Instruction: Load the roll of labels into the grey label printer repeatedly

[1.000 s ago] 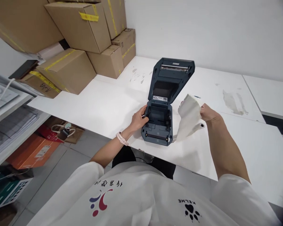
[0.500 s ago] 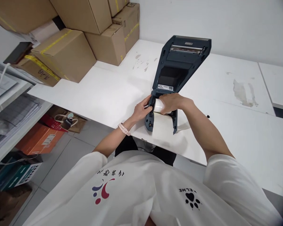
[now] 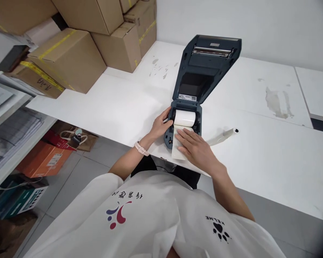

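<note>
A dark blue label printer (image 3: 200, 127) stands on the white table with its lid (image 3: 207, 66) raised. Inside it lies a white label roll (image 3: 185, 118), and its loose label strip (image 3: 178, 152) runs forward over the printer's front. My left hand (image 3: 160, 126) grips the printer's left side, thumb over the rim and fingers along the outer wall. On the label strip my right hand (image 3: 195, 147) lies flat, fingers stretched out, hiding part of the strip and the printer's front right corner.
A curled pale strip with a dark end (image 3: 226, 136) lies right of the printer on the white table (image 3: 271, 161). Cardboard boxes (image 3: 70, 59) are stacked at the back left. Shelves (image 3: 13, 111) stand at the left, with an orange box (image 3: 40, 157) on the floor.
My right hand has moved from the label roll forward and down onto the label strip, uncovering the roll. My left hand stays at the printer's left side.
</note>
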`<action>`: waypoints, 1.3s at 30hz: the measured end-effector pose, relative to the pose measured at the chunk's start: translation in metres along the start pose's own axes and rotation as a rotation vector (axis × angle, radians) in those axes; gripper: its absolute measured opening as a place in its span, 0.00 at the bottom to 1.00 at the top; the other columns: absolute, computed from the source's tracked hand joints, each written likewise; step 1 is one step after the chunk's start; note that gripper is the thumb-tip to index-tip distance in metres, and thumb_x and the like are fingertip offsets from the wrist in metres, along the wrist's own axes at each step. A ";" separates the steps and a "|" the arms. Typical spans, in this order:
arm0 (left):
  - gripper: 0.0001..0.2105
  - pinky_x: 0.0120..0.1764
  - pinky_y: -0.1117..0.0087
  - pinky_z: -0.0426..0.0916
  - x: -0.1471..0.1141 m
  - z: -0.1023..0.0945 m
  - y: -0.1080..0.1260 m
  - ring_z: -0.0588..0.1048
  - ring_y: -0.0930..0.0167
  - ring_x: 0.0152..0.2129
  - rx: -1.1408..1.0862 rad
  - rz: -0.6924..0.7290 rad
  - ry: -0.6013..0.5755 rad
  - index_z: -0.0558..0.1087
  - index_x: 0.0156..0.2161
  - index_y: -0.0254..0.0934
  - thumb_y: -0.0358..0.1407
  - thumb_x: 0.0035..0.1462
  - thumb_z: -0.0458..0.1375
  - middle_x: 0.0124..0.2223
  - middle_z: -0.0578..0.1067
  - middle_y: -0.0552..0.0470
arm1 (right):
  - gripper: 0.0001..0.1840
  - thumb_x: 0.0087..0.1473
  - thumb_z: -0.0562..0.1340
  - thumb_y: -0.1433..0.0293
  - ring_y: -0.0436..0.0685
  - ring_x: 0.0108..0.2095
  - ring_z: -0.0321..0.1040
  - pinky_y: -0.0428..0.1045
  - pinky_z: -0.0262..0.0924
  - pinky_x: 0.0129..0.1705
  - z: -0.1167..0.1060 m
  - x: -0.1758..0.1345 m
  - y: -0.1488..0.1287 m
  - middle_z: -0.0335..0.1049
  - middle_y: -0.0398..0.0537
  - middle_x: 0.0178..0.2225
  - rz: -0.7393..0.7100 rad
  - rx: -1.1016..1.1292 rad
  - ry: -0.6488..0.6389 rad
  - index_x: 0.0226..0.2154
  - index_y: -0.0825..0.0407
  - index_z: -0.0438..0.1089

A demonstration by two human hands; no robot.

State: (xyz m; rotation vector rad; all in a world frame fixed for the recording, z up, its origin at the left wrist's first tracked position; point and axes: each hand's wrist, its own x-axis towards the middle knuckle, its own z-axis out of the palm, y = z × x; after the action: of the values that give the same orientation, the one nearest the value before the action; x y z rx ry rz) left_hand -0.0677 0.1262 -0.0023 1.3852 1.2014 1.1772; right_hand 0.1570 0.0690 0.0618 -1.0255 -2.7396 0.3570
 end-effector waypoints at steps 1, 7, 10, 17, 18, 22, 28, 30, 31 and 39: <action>0.36 0.69 0.58 0.63 0.000 0.002 0.001 0.61 0.58 0.72 -0.023 -0.010 0.005 0.56 0.73 0.42 0.41 0.62 0.58 0.75 0.59 0.46 | 0.27 0.73 0.51 0.61 0.68 0.73 0.54 0.65 0.56 0.71 0.007 -0.003 -0.005 0.60 0.54 0.71 0.036 -0.013 0.025 0.67 0.53 0.65; 0.34 0.71 0.58 0.60 -0.003 0.013 0.008 0.59 0.61 0.73 -0.071 -0.059 0.089 0.57 0.72 0.40 0.35 0.61 0.55 0.76 0.59 0.47 | 0.28 0.73 0.51 0.60 0.70 0.74 0.51 0.66 0.58 0.69 0.025 -0.004 -0.028 0.57 0.53 0.72 0.152 -0.018 0.097 0.70 0.50 0.61; 0.34 0.71 0.58 0.59 -0.004 0.014 0.010 0.59 0.61 0.73 -0.027 -0.065 0.090 0.56 0.72 0.41 0.34 0.62 0.54 0.76 0.60 0.48 | 0.29 0.73 0.48 0.59 0.70 0.74 0.51 0.66 0.58 0.67 0.025 -0.003 -0.032 0.57 0.53 0.72 0.177 -0.022 0.088 0.69 0.52 0.62; 0.33 0.71 0.59 0.59 -0.003 0.014 0.007 0.57 0.59 0.73 0.017 -0.075 0.067 0.53 0.74 0.43 0.39 0.66 0.53 0.77 0.56 0.49 | 0.27 0.72 0.50 0.58 0.73 0.72 0.54 0.66 0.58 0.66 0.022 0.005 -0.034 0.61 0.57 0.70 0.192 -0.004 0.113 0.65 0.53 0.66; 0.33 0.70 0.59 0.60 -0.003 0.014 0.007 0.57 0.59 0.73 0.007 -0.074 0.067 0.53 0.74 0.42 0.39 0.65 0.53 0.77 0.56 0.48 | 0.27 0.72 0.50 0.58 0.73 0.71 0.54 0.67 0.58 0.66 0.022 0.006 -0.034 0.62 0.57 0.70 0.190 0.000 0.121 0.65 0.53 0.66; 0.34 0.71 0.56 0.59 -0.003 0.013 0.004 0.58 0.57 0.73 -0.046 -0.066 0.085 0.56 0.73 0.41 0.40 0.63 0.56 0.76 0.58 0.46 | 0.26 0.72 0.52 0.57 0.74 0.69 0.57 0.68 0.60 0.64 0.026 0.005 -0.031 0.65 0.57 0.68 0.164 -0.002 0.182 0.63 0.52 0.67; 0.34 0.70 0.56 0.60 -0.001 0.012 0.002 0.60 0.57 0.72 -0.062 -0.050 0.099 0.58 0.72 0.43 0.45 0.63 0.59 0.75 0.60 0.46 | 0.26 0.71 0.54 0.57 0.73 0.69 0.60 0.67 0.63 0.64 0.031 0.002 -0.028 0.66 0.57 0.68 0.128 -0.008 0.243 0.63 0.55 0.68; 0.34 0.70 0.56 0.61 -0.006 0.015 0.006 0.60 0.57 0.72 -0.070 -0.072 0.107 0.58 0.72 0.43 0.47 0.64 0.58 0.75 0.60 0.46 | 0.26 0.71 0.55 0.58 0.74 0.69 0.60 0.68 0.63 0.64 0.032 0.001 -0.030 0.66 0.56 0.68 0.142 0.024 0.249 0.63 0.55 0.69; 0.35 0.70 0.56 0.61 -0.011 0.016 0.010 0.60 0.57 0.72 -0.064 -0.089 0.107 0.57 0.73 0.44 0.48 0.65 0.58 0.76 0.59 0.47 | 0.26 0.71 0.56 0.58 0.74 0.69 0.59 0.69 0.63 0.64 0.032 0.000 -0.030 0.65 0.56 0.68 0.148 0.052 0.254 0.63 0.55 0.69; 0.50 0.71 0.51 0.61 -0.080 0.023 0.042 0.46 0.51 0.76 -0.024 -0.250 -0.013 0.43 0.76 0.55 0.56 0.57 0.65 0.80 0.40 0.57 | 0.20 0.67 0.62 0.52 0.63 0.58 0.75 0.64 0.68 0.63 -0.022 0.019 0.040 0.79 0.49 0.55 0.269 0.567 0.725 0.53 0.44 0.78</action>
State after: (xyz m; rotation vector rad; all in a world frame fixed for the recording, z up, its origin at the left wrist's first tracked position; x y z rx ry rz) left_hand -0.0450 0.0410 0.0299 1.1835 1.3051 1.0022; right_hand 0.1732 0.1144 0.0726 -1.0766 -1.7250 0.6105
